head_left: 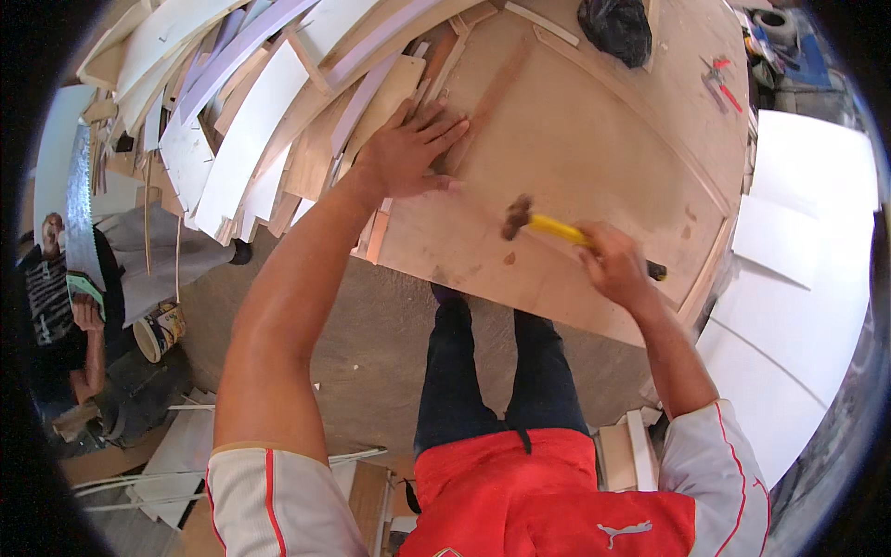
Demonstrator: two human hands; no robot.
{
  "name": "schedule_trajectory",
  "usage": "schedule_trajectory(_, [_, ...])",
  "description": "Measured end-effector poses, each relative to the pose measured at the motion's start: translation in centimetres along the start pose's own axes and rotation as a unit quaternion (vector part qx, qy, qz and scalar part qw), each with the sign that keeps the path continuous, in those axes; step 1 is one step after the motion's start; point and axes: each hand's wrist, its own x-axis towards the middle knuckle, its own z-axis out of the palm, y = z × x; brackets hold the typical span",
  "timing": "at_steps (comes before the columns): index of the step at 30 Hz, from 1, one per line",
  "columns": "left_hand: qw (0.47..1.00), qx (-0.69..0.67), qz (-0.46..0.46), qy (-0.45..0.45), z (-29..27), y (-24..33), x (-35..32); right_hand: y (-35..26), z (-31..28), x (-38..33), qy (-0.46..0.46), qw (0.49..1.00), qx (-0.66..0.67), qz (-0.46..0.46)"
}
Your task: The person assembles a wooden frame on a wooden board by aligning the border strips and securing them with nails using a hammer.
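A hammer (557,228) with a yellow-and-black handle and a brownish head is gripped in my right hand (614,265). Its head points left, above the large brown wooden panel (575,139), and looks slightly blurred. My left hand (408,153) lies palm down with fingers spread near the panel's left side, against the stacked wood pieces. What lies beneath its palm is hidden. Thin wooden strips (640,102) run along parts of the panel.
Many wood and white board offcuts (269,139) pile up at the left. Red-handled pliers (719,85) and a black plastic bag (616,30) rest on the panel's far side. White sheets (780,306) lie at right. Another person's hand (88,313) holds a handsaw (82,218).
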Motion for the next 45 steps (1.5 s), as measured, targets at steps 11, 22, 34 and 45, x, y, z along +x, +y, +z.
schedule_trajectory(11, [0.999,-0.031,-0.003,0.038,0.2,-0.2,-0.3,-9.3,7.9,0.3,-0.028,0.987,-0.132,-0.087])
schedule_trajectory(22, [0.998,-0.017,-0.003,0.053,0.5,-0.1,-0.1,-9.2,9.7,1.9,-0.067,0.979,-0.118,-0.152])
schedule_trajectory(34, [0.997,-0.028,-0.013,0.064,0.6,0.2,-0.1,-8.6,9.6,3.6,-0.053,0.986,-0.089,-0.132])
schedule_trajectory(45, [0.998,-0.014,-0.008,0.063,0.5,0.0,0.4,-8.4,9.6,2.8,-0.014,0.989,-0.067,-0.132])
